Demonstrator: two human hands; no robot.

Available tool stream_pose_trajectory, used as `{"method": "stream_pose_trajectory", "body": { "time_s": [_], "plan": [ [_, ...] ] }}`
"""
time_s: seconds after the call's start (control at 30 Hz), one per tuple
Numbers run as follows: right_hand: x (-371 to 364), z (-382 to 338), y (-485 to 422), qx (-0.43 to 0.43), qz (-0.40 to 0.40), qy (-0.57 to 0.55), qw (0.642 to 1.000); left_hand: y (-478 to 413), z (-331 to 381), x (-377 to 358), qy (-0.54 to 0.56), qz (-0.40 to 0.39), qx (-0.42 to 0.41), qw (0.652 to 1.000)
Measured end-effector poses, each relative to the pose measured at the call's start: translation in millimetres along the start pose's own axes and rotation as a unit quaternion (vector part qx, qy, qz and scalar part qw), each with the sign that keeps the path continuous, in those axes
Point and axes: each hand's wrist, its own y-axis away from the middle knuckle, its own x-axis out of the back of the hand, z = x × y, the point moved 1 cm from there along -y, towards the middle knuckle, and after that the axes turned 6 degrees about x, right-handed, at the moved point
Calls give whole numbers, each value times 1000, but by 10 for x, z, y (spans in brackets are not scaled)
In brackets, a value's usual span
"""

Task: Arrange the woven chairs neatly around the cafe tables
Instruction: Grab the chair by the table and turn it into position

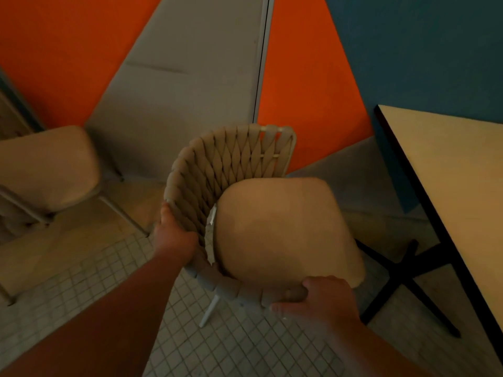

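Observation:
A beige woven chair [217, 164] with a curved strap back and a tan seat cushion [283, 229] stands on the tiled floor in the middle of the view, left of the cafe table [462, 164]. My left hand [174, 235] grips the left side of the woven back rim. My right hand [321, 300] clasps the near end of the rim beside the cushion's front corner. One white chair leg [209, 311] shows below the seat; the other legs are hidden.
A second cushioned chair [46, 167] with thin metal legs stands at the left. The table's black cross base [402, 270] spreads on the floor close to the held chair. Orange, grey and blue wall panels rise behind. Small square tiles cover the floor.

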Motion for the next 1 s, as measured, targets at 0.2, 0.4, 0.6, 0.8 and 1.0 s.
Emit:
{"method": "stream_pose_trajectory", "body": {
  "time_s": [0.2,0.4,0.6,0.8,1.0],
  "plan": [
    [7,-31,-67,-4,3,-9,1000,-108,59,-10,-14,-8,-1,1000],
    [33,-84,-74,-28,-11,-21,999,-144,118,-6,-29,-13,-4,999],
    [-5,-173,-64,-43,-12,-22,999,-251,192,-6,-47,-27,-25,998],
    [-85,-122,-105,-36,-9,-6,999,-339,222,-59,-63,-26,-26,997],
    [16,-135,-136,-58,-103,-34,992,-201,257,-15,-244,-24,-64,967]
  ]
}}
